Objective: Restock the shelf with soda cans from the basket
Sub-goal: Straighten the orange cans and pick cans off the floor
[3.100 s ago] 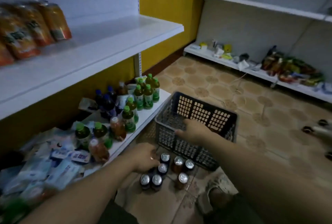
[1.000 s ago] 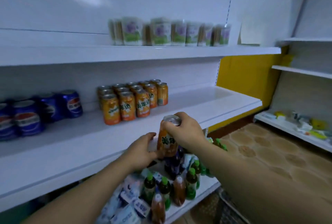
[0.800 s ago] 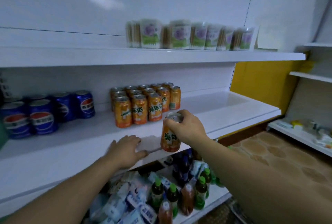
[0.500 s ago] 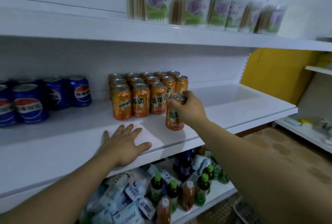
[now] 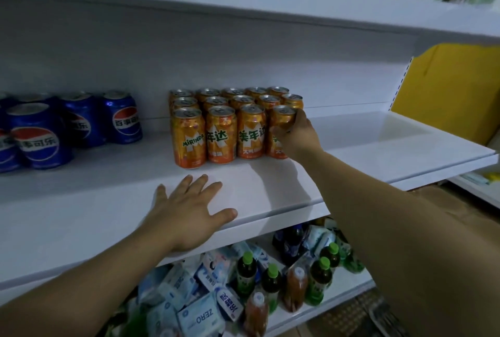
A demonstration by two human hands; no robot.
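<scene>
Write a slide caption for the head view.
Right hand holds an orange can in the front row; left hand rests flat on the shelf.

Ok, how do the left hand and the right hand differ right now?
The left hand lies flat, fingers spread, on the shelf; the right hand is curled round an orange can. The left hand holds nothing; the right hand grips that can at the right end of the front row. The left hand sits near the shelf's front edge; the right hand is farther back. Both are bare and at the same shelf.
</scene>
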